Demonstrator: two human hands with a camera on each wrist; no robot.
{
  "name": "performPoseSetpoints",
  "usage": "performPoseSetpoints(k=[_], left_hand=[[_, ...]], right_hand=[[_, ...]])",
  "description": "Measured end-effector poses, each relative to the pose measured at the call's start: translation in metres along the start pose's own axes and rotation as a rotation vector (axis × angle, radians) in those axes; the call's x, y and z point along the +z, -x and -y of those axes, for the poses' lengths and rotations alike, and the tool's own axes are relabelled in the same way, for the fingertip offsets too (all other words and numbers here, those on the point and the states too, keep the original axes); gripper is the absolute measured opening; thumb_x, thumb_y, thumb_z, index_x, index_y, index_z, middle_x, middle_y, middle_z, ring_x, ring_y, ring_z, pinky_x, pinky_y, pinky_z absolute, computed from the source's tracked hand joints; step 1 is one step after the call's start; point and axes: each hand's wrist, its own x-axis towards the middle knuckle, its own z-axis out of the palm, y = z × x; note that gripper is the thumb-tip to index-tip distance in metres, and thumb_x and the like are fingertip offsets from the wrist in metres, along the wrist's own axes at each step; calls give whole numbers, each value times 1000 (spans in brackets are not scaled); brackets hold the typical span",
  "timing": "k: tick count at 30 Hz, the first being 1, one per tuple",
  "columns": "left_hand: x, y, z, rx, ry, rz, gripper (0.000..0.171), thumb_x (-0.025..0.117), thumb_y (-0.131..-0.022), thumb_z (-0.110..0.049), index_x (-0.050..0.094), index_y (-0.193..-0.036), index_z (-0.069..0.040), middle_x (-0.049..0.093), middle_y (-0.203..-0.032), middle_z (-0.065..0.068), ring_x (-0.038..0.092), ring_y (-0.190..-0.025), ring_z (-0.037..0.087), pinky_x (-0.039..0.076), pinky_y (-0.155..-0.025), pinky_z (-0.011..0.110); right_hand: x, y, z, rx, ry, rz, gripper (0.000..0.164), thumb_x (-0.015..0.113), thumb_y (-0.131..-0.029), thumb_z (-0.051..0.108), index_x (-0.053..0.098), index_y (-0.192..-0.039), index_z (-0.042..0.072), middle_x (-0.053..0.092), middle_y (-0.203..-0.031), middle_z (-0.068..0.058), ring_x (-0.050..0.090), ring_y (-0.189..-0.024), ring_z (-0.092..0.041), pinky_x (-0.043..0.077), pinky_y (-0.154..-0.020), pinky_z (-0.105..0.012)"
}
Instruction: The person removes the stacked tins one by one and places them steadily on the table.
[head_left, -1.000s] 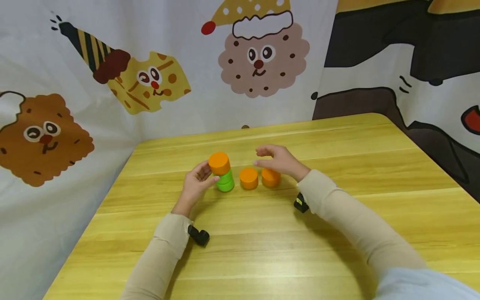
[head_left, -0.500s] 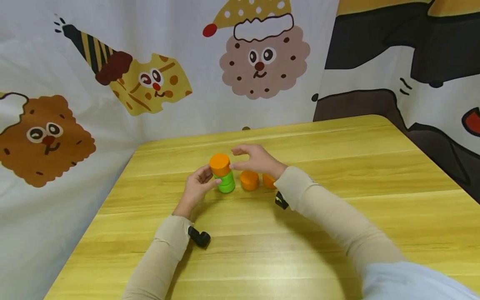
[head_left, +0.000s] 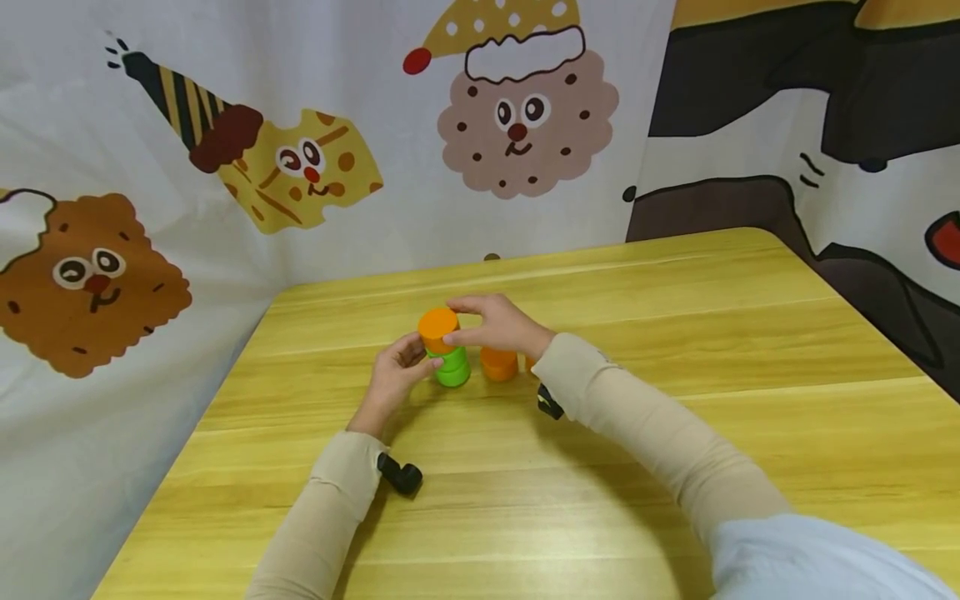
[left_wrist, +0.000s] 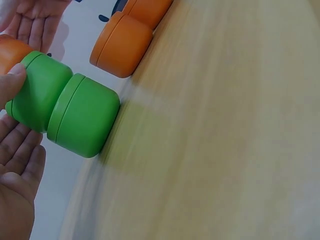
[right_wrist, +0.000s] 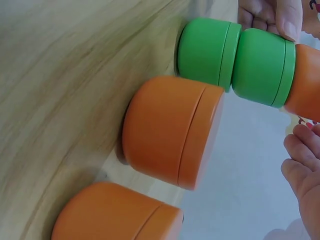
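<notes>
Three small round jars with lids stand stacked in the head view: an orange jar (head_left: 435, 323) on top of an upper green jar (right_wrist: 262, 65) and a lower green jar (left_wrist: 85, 116). My left hand (head_left: 393, 377) pinches the upper green jar, its thumb on the near side and the other fingers behind. Around the top orange jar curves my right hand (head_left: 498, 323), thumb across its front and fingertips at its far side. In the right wrist view this right hand (right_wrist: 306, 162) shows its fingers beside the orange jar; its thumb is out of that view.
Right of the stack, an orange jar (head_left: 498, 365) stands on the wooden table (head_left: 480, 492). Another orange jar (right_wrist: 107, 215) is beside it, mostly hidden behind the right hand in the head view. A cartoon-printed cloth (head_left: 345, 250) hangs behind the table.
My right hand has moved left from above the rightmost orange jar to the stack, closing in around the top orange jar. The left hand has stayed at the stack.
</notes>
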Motion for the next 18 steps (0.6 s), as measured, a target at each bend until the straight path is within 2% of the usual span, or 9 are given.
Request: performPoseSetpoints(k=[6, 13, 18], left_hand=[[-3, -8, 17, -17, 9, -11, 49, 69, -83, -11, 53, -129, -3, 56, -127, 17, 52, -119, 25, 40, -104, 35], [-3, -8, 18, -9, 7, -23, 50, 71, -83, -12, 53, -128, -4, 56, -126, 16, 52, -119, 25, 40, -104, 35], [-3, -8, 16, -27, 19, -14, 49, 70, -83, -9, 53, -129, -3, 56, -127, 17, 51, -119, 25, 40, -104, 33]], right_hand=[[2, -4, 1, 5, -4, 10, 68, 69, -83, 37, 43, -139, 9, 44, -141, -8, 41, -130, -21, 36, -107, -41], [5, -4, 2, 11, -6, 1, 67, 70, -82, 36, 43, -139, 10, 46, -139, -6, 44, -127, -19, 37, -106, -37], [7, -3, 2, -6, -39, -12, 63, 70, -83, 32, 45, -137, 9, 51, -135, -6, 46, -124, -21, 37, -105, -43]])
